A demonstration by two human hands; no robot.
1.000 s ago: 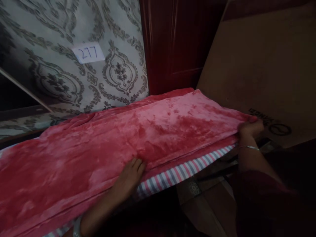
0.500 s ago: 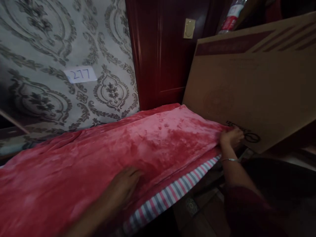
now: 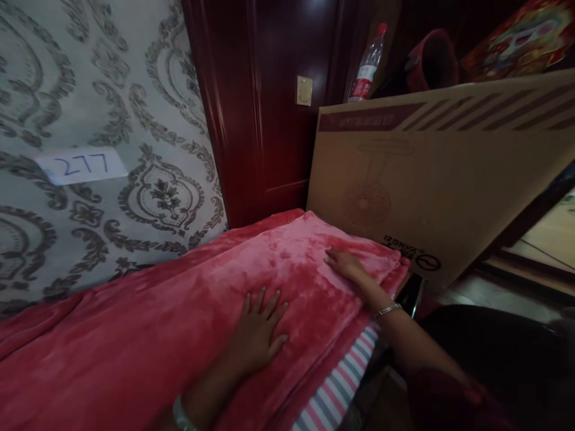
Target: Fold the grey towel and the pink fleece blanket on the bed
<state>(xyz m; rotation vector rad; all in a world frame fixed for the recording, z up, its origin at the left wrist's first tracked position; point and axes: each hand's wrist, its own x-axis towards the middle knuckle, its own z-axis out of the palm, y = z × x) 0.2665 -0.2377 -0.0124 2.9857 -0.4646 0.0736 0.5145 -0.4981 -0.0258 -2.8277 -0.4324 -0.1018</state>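
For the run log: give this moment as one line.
left hand: flat on plush red blanket | right hand: flat near its end | brown cardboard box beside

You have 1 view only, from the camera on your head. It looks forward and down, tilted to the side, so the wall (image 3: 103, 120) and cardboard box (image 3: 431, 173) lean. It sits close above the red blanket (image 3: 135, 341), near enough that your forearms enter from the bottom edge and both hands lie mid-frame.
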